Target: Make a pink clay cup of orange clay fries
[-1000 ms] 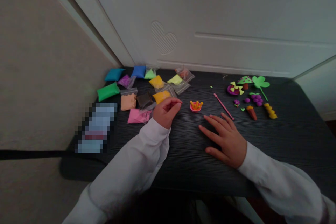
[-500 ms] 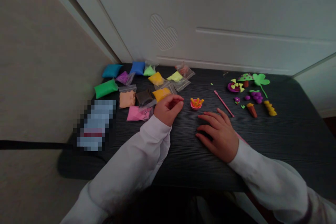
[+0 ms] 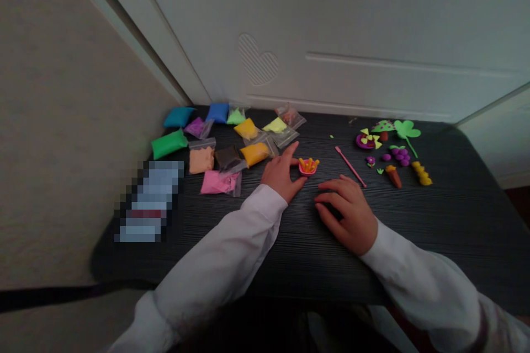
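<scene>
Twelve bags [image 3: 169, 144], one pink tool [image 3: 350, 166] and one tiny tub [image 3: 308, 173] sit on the counter [image 3: 298, 251]. The pink tub, yellow sticks [image 3: 308, 164] poking up, is by the left hand's [image 3: 280, 177] wide grip. The right hand [image 3: 351, 215] curls, its grip half wide.

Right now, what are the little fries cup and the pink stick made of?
Fries cup: probably soft modelling clay, fairly matte; its fries look rounded and uneven. Pink stick: likely hard plastic; it's thin, straight and evenly coloured, but its shine is hard to tell.
</scene>
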The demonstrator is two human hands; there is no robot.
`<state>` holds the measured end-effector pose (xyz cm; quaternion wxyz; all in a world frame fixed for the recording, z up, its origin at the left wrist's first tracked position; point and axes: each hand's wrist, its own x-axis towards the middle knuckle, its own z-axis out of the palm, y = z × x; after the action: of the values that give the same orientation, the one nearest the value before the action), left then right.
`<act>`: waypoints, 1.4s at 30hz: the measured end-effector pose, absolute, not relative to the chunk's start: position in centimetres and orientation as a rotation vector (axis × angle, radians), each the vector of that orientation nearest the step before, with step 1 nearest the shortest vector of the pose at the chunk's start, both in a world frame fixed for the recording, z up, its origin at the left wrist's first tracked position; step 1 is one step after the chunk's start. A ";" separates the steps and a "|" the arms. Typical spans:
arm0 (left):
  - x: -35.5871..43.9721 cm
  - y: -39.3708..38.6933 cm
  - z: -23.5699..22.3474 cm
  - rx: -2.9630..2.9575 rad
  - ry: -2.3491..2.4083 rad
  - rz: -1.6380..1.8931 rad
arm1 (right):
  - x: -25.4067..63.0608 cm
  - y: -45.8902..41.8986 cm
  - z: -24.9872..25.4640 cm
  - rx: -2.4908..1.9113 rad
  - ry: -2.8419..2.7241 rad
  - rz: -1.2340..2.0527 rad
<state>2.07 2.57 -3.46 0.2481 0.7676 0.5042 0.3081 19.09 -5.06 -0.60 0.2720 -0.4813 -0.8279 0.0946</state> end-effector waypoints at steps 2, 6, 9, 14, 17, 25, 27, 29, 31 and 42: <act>2.3 2.6 -3.4 2.040 1.362 0.853 | 19.3 -5.0 -0.7 -1.287 -2.212 0.249; 2.4 2.3 -2.5 1.797 1.274 0.919 | 19.9 -4.7 -0.8 -1.277 -2.145 0.238; 2.3 1.8 -1.6 1.520 1.113 0.918 | 20.1 -4.3 -0.4 -1.313 -2.040 0.281; 1.8 1.0 -0.9 1.115 0.877 0.851 | 19.5 -3.9 0.5 -1.441 -1.772 0.564; 1.4 0.6 -0.9 1.022 0.818 0.842 | 18.5 -3.8 0.6 -1.414 -1.592 0.833; 1.5 -0.2 -0.3 1.026 0.768 0.847 | 17.2 -4.0 0.3 -1.230 -1.286 1.205; 1.6 -0.4 -0.2 1.015 0.754 0.866 | 17.3 -4.1 0.3 -1.223 -1.267 1.205; 1.6 -0.5 -0.2 0.979 0.731 0.886 | 17.4 -4.2 0.3 -1.217 -1.245 1.207; 1.6 -0.4 -0.4 0.944 0.694 0.897 | 17.6 -4.2 0.3 -1.200 -1.213 1.221; 1.6 -0.8 -0.7 1.454 0.953 1.207 | 17.8 -4.3 0.4 -1.186 -1.173 1.111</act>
<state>1.58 -0.83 -0.70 0.4904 0.5986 0.3926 0.4971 17.76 -4.29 0.39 0.5386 -0.4984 -0.4933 0.4670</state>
